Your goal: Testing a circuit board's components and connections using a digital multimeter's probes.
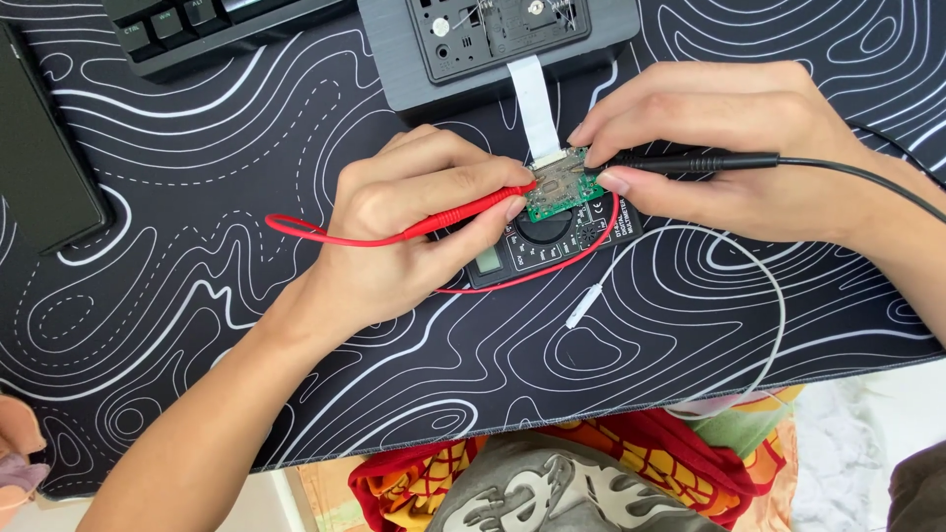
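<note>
Presently I log, from largest to smallest: one black desk mat (pixel 246 325) printed all over with white contour lines, covering the work surface. One grey ribbed housing (pixel 394 59) at the top centre edge, its open face showing dark fittings. One black keyboard (pixel 187 30) at the top left, only its near keys in view. One flat black slab (pixel 44 167) at the left edge. One black multimeter (pixel 537 246) at centre, lying flat with round dial and small grey display; its white markings are too small for me to read. My left hand (pixel 414 236), fingers pinched together on the red probe (pixel 463 210), whose tip touches the left edge of the board. My right hand (pixel 729 148), fingers closed on the black probe (pixel 690 161), whose tip meets the right side of the board. One small green circuit board (pixel 564 192), resting on top of the multimeter, between both hands. One white flat ribbon cable (pixel 537 103) running from the grey housing down to the board's upper edge. One thin white cable (pixel 690 256) looping across the mat to the right, ending in a small white plug (pixel 584 305) just below the multimeter.
</note>
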